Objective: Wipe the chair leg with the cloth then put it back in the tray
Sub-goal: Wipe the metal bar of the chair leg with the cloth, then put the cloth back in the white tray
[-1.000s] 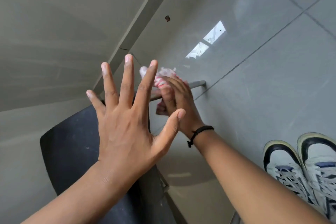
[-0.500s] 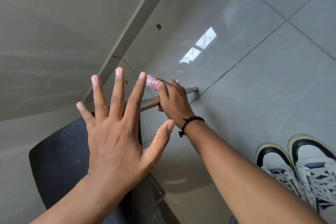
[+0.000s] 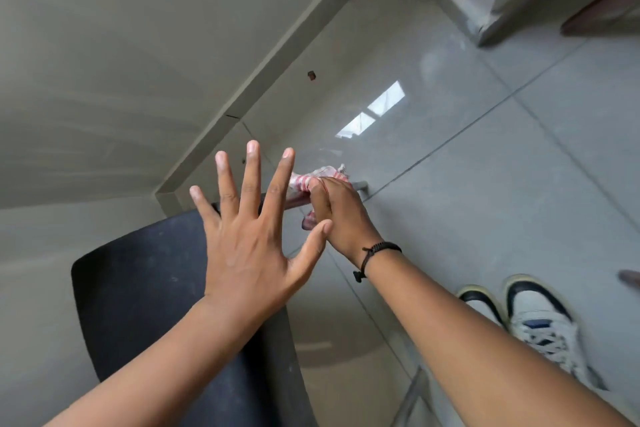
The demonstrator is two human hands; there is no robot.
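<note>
Head view: right hand [image 3: 337,210] clenched around the pink-striped cloth [image 3: 311,178], pressing it on the metal chair leg [image 3: 360,186] near the floor | left hand [image 3: 249,239] fingers spread, holding nothing, over the dark chair seat [image 3: 138,288] | Progress: wiping apparently under way; tray not visible, return pending

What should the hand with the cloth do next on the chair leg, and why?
Probably slide along the leg again. The right hand has the cloth bunched around the chair leg near its floor end, the left hand is spread open over the chair, and no tray is in view.
</note>
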